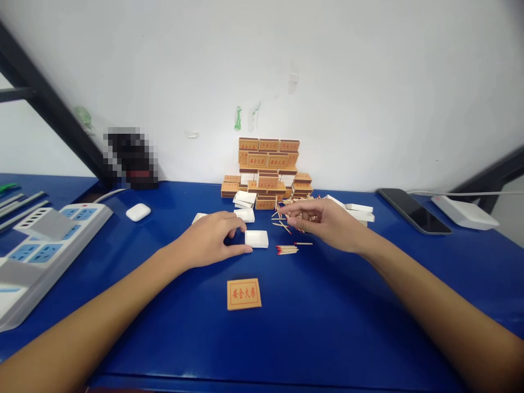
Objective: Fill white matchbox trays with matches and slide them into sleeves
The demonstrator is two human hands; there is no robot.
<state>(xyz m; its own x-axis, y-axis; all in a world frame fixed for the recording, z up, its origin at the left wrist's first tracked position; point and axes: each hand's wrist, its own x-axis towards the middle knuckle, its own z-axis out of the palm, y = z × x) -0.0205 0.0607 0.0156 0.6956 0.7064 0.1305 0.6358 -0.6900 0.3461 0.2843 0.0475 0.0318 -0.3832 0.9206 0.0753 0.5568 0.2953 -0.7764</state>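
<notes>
My left hand [215, 238] rests on the table, with its thumb and forefinger at the left end of a small white matchbox tray [256, 239]. The tray lies open side up and looks bare inside. Over a loose heap of red-tipped matches [282, 225], my right hand [327, 222] pinches what looks like a match between thumb and forefinger; its fingers partly cover the heap. A small bundle of matches [287, 250] lies just right of the tray, one stray match [303, 243] beside it. Closer to me is an orange matchbox sleeve [244, 294] with red lettering.
Stacked orange matchboxes [268, 164] stand against the wall. More white trays [244, 198] lie before the stack, others [360, 212] behind my right hand. A power strip [49, 245] and a white case [138, 212] are left; a phone [413, 210] and white box [464, 212] are right.
</notes>
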